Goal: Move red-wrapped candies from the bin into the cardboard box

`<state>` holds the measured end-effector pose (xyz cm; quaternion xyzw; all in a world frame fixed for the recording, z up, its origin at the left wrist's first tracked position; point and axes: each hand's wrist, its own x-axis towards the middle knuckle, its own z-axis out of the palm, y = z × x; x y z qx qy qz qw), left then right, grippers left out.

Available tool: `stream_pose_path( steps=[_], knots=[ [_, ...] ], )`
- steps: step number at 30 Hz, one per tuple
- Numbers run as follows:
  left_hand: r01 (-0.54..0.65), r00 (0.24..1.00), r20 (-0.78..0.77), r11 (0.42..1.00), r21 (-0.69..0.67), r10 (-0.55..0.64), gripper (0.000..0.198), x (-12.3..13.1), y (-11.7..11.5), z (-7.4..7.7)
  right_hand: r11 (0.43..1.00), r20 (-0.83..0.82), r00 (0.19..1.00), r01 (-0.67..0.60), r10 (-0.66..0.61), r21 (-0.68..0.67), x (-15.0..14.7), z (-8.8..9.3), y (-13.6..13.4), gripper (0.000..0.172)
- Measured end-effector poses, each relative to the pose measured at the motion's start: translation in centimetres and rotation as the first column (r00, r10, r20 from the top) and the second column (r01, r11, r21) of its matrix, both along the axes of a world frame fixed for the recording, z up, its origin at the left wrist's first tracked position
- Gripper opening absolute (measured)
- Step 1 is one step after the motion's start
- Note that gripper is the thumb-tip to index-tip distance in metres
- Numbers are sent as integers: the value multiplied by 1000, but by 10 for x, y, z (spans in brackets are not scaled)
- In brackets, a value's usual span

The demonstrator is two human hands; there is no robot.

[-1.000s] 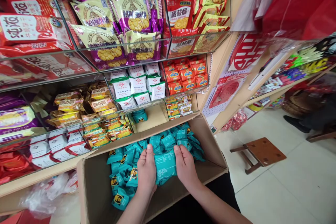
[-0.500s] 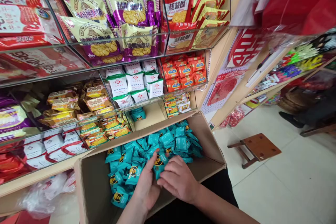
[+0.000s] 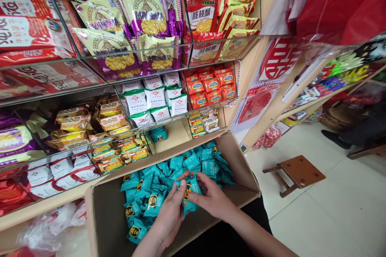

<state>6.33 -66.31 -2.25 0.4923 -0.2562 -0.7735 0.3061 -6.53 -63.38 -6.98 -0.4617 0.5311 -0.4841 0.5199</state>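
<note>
Over an open cardboard box (image 3: 104,213), my left hand (image 3: 169,215) and my right hand (image 3: 215,198) both grip one small teal snack packet (image 3: 191,204) with a yellow-and-black round picture. My left thumb is along the packet's left edge, while my right thumb presses on its front from the right. The far fingers are partly hidden behind it. Beneath and around my hands, many similar teal packets (image 3: 153,200) lie loose in the box. Just beyond the box's far rim, a few teal packets (image 3: 159,133) sit at the back of a shelf compartment (image 3: 175,134).
Glass-fronted shelves hold purple biscuit bags (image 3: 150,16), white packets (image 3: 155,98), red packets (image 3: 212,84) and yellow packets (image 3: 132,148). A low wooden stool (image 3: 301,172) stands on the tiled floor to the right. A person's dark shoe (image 3: 333,139) shows farther back.
The teal packet has been raised slightly and turned so more of its front shows. My right hand has opened wider around it, its thumb now across the front. The view has shifted slightly.
</note>
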Motion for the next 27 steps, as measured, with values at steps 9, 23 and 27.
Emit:
stream_pose_path(
  steps=[9, 23, 27],
  knots=[
    [-13, 957, 255, 896, -444, 140, 50, -2, 6, -18, 984, 398, 917, -40, -32, 172, 14, 11, 3, 59],
    [731, 240, 840, 479, -487, 488, 39, 121, -98, 23, 994, -393, 918, -90, 61, -55, -41, 87, -72, 28],
    [710, 68, 915, 626, -324, 397, 47, 153, -134, 13, 987, -736, 668, -160, 110, 2, -40, 95, -130, 26]
  ],
)
